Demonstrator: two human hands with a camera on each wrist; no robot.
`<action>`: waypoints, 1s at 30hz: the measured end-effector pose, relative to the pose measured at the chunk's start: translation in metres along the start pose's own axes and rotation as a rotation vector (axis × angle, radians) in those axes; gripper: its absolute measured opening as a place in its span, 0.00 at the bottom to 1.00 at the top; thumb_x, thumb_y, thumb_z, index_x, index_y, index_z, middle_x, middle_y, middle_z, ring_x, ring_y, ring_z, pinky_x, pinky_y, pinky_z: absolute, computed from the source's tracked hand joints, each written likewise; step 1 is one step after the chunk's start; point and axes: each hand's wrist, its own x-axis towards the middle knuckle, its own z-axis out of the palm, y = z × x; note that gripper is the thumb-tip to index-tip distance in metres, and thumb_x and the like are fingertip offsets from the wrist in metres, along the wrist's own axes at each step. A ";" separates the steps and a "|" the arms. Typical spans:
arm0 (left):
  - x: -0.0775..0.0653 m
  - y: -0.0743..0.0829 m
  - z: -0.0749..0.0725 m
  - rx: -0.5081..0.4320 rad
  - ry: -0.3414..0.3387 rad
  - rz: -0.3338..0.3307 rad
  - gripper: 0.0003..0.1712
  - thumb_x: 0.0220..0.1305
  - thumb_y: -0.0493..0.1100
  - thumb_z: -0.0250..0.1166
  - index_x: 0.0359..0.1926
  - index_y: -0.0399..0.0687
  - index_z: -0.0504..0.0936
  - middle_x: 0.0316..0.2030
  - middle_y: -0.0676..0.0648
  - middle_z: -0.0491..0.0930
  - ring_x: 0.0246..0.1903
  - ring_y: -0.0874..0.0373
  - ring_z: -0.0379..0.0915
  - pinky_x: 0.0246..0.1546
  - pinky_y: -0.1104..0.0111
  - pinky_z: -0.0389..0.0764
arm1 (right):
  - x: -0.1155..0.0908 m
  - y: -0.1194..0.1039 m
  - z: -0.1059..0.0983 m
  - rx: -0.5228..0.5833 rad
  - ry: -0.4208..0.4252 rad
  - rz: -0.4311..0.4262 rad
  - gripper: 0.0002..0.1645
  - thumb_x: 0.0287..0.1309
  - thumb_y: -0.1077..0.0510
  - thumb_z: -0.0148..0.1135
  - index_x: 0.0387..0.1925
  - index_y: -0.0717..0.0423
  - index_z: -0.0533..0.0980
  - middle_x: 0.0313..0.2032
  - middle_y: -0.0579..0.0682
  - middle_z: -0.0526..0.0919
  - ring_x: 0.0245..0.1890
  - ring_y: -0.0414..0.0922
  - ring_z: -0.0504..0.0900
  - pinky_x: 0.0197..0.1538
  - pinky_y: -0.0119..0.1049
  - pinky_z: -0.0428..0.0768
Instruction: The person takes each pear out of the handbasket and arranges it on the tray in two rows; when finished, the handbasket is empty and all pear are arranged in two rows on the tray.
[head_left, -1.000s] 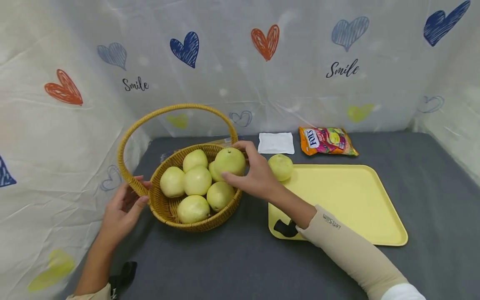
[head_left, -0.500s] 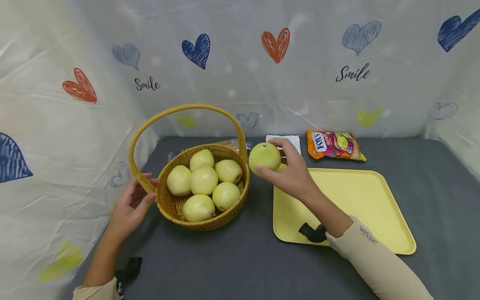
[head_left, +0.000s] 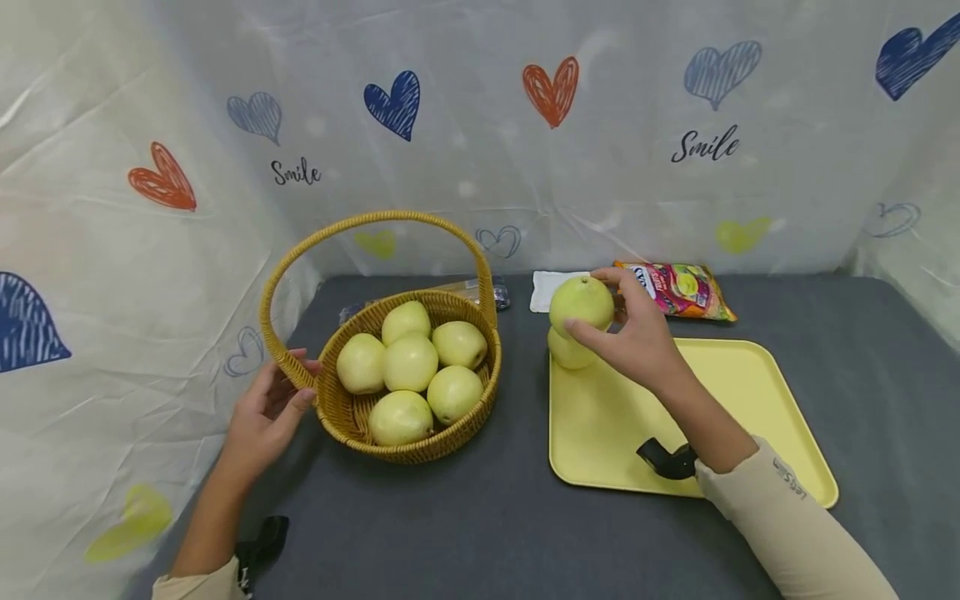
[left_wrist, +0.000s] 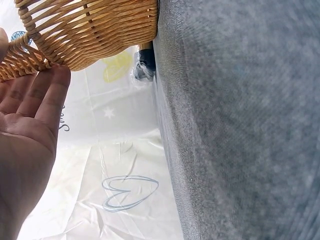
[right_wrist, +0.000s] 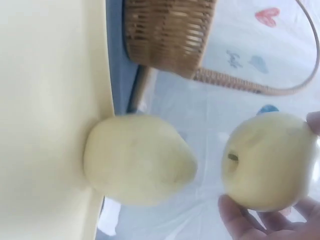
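In the head view my right hand (head_left: 633,337) grips a pale yellow-green pear (head_left: 582,303) between thumb and fingers, over the tray's far left corner. The right wrist view shows this held pear (right_wrist: 270,162) apart from a second pear (right_wrist: 137,160), which sits on the yellow tray (head_left: 645,417). Six more pears lie in the wicker basket (head_left: 408,450) on the left. My left hand (head_left: 262,417) holds the base of the basket's handle (head_left: 296,371), thumb in front. From the left wrist, the fingers (left_wrist: 47,92) show under the wicker.
Behind the tray lie a white packet (head_left: 549,292) and an orange candy bag (head_left: 686,292). A clear plastic wrapper (head_left: 498,293) pokes out behind the basket. A dark grey cloth (head_left: 480,533) covers the table, with a printed curtain (head_left: 465,142) around it.
My right hand has lifted the pear out of the basket and carried it right, over the tray. My left hand keeps its hold on the basket, and the head view has shifted slightly.
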 end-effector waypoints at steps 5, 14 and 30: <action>-0.001 -0.003 0.000 0.001 0.008 0.029 0.33 0.64 0.19 0.59 0.68 0.34 0.68 0.52 0.28 0.76 0.54 0.51 0.77 0.48 0.75 0.79 | 0.006 0.007 -0.014 -0.085 0.001 -0.002 0.38 0.56 0.59 0.73 0.65 0.63 0.67 0.58 0.58 0.70 0.47 0.54 0.74 0.41 0.38 0.77; 0.000 -0.003 0.001 0.012 0.007 0.021 0.33 0.63 0.18 0.60 0.68 0.34 0.68 0.52 0.29 0.77 0.55 0.52 0.77 0.49 0.74 0.79 | 0.010 0.019 -0.040 -0.155 -0.066 0.131 0.41 0.59 0.53 0.73 0.68 0.62 0.66 0.62 0.58 0.71 0.43 0.53 0.76 0.36 0.28 0.77; 0.000 -0.002 0.001 0.008 0.009 0.014 0.33 0.64 0.19 0.60 0.68 0.34 0.68 0.52 0.30 0.77 0.55 0.52 0.77 0.50 0.74 0.79 | 0.013 0.040 -0.058 -0.336 -0.304 0.333 0.45 0.59 0.41 0.71 0.67 0.62 0.63 0.61 0.66 0.70 0.61 0.64 0.69 0.58 0.61 0.72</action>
